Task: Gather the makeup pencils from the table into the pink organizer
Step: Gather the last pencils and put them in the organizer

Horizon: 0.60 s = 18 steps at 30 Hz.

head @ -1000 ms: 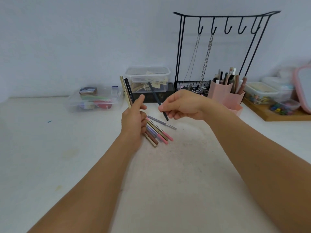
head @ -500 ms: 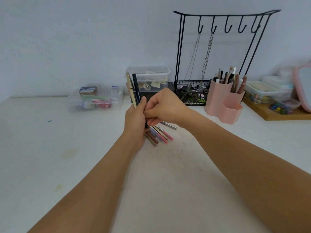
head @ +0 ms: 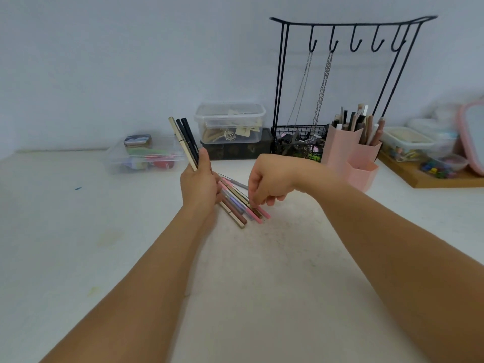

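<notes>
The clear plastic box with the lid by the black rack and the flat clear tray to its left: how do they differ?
The lidded clear plastic box is tall and deep; the flat clear tray is low and wide. The box sits stacked on a dark container; the tray rests directly on the white table. The box holds pale, beige items; the tray holds colourful ones, red and green among them. Both are see-through plastic and stand along the back wall.

Pink organizer (head: 348, 153), black and beige held pencils (head: 185, 138), white table (head: 78, 231)
</notes>
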Motion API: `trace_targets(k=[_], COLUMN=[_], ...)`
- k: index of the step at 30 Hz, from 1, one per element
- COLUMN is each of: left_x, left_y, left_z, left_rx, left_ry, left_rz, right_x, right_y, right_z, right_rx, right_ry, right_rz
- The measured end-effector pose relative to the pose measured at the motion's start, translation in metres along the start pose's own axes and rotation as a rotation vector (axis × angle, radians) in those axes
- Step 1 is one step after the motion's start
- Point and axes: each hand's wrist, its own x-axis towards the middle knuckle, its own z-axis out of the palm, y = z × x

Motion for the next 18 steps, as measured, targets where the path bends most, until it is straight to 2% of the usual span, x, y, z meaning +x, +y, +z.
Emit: trace_targets(k=[6, 18], left_x=[-0.0006, -0.0029], left_y=[0.002, 0.004], left_z=[0.0, 0.0001], left_rx=[0.053, 0.048], left_ry=[0.042, 0.008], left_rz=[-0.11, -0.115], right_x=[0.0073, 0.0073], right_y=[0.0001, -0.0066], right_z=[0.0061, 0.0093], right_rx=[-0.028, -0.103], right_ry=[-0.002, -0.035], right_rz=[0.05, 0.083])
